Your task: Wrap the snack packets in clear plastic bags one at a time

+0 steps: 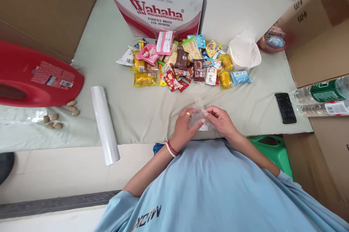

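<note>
Close to my body, at the front edge of the cloth-covered table, my left hand [187, 124] and my right hand [219, 118] are closed on a small clear plastic bag [206, 126]. A pale strip of the bag sticks up between the hands. The right thumb and forefinger pinch the bag's upper part, while the left thumb presses on it from the other side. Whether anything lies inside the bag I cannot tell. Beyond the hands spreads a pile of wrapped snacks [182, 59] in yellow, pink, brown, red and blue packets.
A white bowl [258, 58] with plastic film stands right of the snacks. A plastic roll [105, 124] overhangs the front edge at left, near a red jug [35, 75] and several walnuts [57, 125]. A phone [285, 107] and bottles [321, 92] lie right. Boxes [163, 10] line the back.
</note>
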`<state>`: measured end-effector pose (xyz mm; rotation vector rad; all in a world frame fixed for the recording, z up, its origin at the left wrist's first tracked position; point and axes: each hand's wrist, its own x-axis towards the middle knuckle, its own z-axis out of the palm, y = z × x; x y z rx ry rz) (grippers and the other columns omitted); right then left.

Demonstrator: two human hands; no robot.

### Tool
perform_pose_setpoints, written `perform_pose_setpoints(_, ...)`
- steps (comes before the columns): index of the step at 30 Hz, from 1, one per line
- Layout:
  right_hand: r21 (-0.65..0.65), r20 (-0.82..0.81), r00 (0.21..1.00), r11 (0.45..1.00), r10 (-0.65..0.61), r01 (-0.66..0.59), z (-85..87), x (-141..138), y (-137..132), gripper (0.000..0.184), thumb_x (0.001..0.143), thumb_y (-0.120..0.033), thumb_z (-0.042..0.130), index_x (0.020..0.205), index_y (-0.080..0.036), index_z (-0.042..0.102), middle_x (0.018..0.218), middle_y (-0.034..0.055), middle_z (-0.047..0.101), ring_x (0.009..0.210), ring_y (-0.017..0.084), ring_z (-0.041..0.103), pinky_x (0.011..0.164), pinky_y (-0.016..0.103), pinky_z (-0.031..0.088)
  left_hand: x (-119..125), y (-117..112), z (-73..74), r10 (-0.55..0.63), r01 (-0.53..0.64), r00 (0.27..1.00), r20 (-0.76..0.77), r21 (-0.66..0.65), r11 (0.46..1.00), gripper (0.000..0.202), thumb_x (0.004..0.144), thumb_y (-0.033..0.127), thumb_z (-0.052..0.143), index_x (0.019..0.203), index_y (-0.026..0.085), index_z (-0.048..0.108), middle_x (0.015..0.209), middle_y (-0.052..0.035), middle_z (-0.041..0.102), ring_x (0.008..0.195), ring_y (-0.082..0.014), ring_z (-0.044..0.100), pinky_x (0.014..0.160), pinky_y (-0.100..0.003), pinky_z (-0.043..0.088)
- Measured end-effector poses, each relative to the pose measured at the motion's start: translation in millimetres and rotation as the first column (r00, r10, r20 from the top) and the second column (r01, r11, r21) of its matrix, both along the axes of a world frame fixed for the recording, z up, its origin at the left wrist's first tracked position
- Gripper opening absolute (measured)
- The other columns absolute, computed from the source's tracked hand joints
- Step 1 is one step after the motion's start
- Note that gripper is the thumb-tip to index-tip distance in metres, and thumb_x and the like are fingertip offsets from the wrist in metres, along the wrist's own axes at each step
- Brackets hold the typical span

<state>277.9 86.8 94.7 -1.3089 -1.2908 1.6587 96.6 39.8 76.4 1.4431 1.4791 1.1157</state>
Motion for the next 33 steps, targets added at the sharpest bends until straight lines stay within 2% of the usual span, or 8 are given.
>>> perform_pose_setpoints(3, -0.097, -0.063, 0.987, 0.985, -0.146, 0.14, -2.2, 9.3, 4.1, 0.04, 0.072, -0.057, 0.087, 0.08, -0.022, 0.068, 0.069, -0.0043, 0.054, 0.064, 0.012, 0.043, 0.061, 0.026, 0.035, -3.3, 10.3, -3.6, 0.039, -0.038, 0.982, 0.183, -0.004, 0.999, 0.028, 0.095, 0.049, 0.067, 0.084, 0.023, 0.074, 0.1, -0.0069, 0.077, 0.103, -0.0243, 0.067, 0.1, -0.043, 0.049)
perform_pose_setpoints(10, -0.35, -0.134, 0.92, 0.886, -0.37, 0.305, -13.9, 35.7, 5.4, 0.045, 0.058, -0.048, 0.096, 0.077, -0.022, 0.065, 0.07, -0.0052, 0.051, 0.062, 0.01, 0.044, 0.052, 0.021, 0.037, -36.4, -0.2, -9.6, 0.103, -0.049, 0.745, 0.659, -0.1, 0.994, 0.022, 0.081, 0.044, 0.085, 0.082, 0.024, 0.075, 0.118, -0.0074, 0.078, 0.089, -0.0221, 0.074, 0.092, -0.044, 0.056)
perform_pose_setpoints(12, -0.378, -0.16, 0.903, 0.87, -0.398, 0.317, -15.5, 35.2, 6.1, 0.046, 0.058, -0.046, 0.097, 0.078, -0.023, 0.062, 0.073, -0.0048, 0.054, 0.063, 0.01, 0.046, 0.053, 0.02, 0.04, -45.4, -7.6, -7.2, -0.099, 0.111, 0.822, 0.561, 0.012, 0.994, 0.014, 0.082, 0.038, 0.082, 0.076, 0.026, 0.077, 0.111, -0.0078, 0.079, 0.087, -0.024, 0.074, 0.089, -0.046, 0.057)
perform_pose_setpoints(15, -0.373, -0.197, 0.894, 0.874, -0.403, 0.311, -15.3, 30.9, 11.6, 0.049, 0.058, -0.045, 0.097, 0.081, -0.024, 0.06, 0.078, -0.0045, 0.058, 0.065, 0.01, 0.05, 0.054, 0.021, 0.045, -56.1, -13.0, -3.6, -0.478, 0.476, 0.847, 0.231, 0.069, 0.877, 0.017, 0.082, 0.025, 0.074, 0.066, 0.03, 0.075, 0.094, -0.0067, 0.082, 0.102, -0.0308, 0.074, 0.1, -0.053, 0.051)
perform_pose_setpoints(19, -0.302, -0.179, 0.928, 0.916, -0.328, 0.265, -11.6, 24.4, 21.8, 0.049, 0.061, -0.052, 0.093, 0.083, -0.025, 0.058, 0.074, -0.0052, 0.054, 0.061, 0.01, 0.047, 0.05, 0.021, 0.042, -67.5, -14.0, 0.5, -0.603, 0.601, 0.797, -0.042, -0.041, 0.798, 0.018, 0.07, 0.013, 0.068, 0.063, 0.03, 0.071, 0.103, -0.0052, 0.082, 0.119, -0.0335, 0.069, 0.111, -0.057, 0.044)
perform_pose_setpoints(25, -0.167, -0.152, 0.952, 0.956, -0.265, 0.24, -5.4, 14.4, 22.3, 0.046, 0.063, -0.052, 0.092, 0.082, -0.024, 0.06, 0.072, -0.0056, 0.054, 0.056, 0.008, 0.042, 0.048, 0.022, 0.035, -53.0, -12.2, 19.4, -0.262, 0.258, 0.956, 0.135, 0.042, 0.965, 0.016, 0.087, 0.022, 0.061, 0.082, 0.028, 0.075, 0.091, -0.0066, 0.077, 0.092, -0.0259, 0.069, 0.089, -0.044, 0.052)
perform_pose_setpoints(29, 0.148, 0.072, 0.981, 0.974, -0.182, 0.17, -3.4, 7.2, 11.7, 0.03, 0.084, -0.052, 0.077, 0.095, -0.025, 0.07, 0.075, -0.002, 0.061, 0.061, 0.013, 0.05, 0.058, 0.027, 0.043, -10.9, 6.7, 23.3, 0.004, 0.024, 0.941, 0.339, -0.079, 0.997, 0.015, 0.094, 0.034, 0.064, 0.091, 0.023, 0.074, 0.092, -0.006, 0.072, 0.085, -0.0201, 0.066, 0.08, -0.034, 0.051)
perform_pose_setpoints(33, 0.536, 0.51, 0.842, 0.83, -0.174, -0.153, -0.6, 1.7, 3.5, 0.025, 0.1, -0.036, 0.059, 0.114, -0.024, 0.075, 0.089, 0.005, 0.072, 0.076, 0.019, 0.062, 0.073, 0.032, 0.048, 24.6, 26.1, 14.4, 0.106, 0.029, 0.844, 0.525, -0.241, 0.97, 0.029, 0.085, 0.046, 0.077, 0.094, 0.02, 0.067, 0.096, -0.0041, 0.069, 0.089, -0.0193, 0.068, 0.082, -0.032, 0.054)
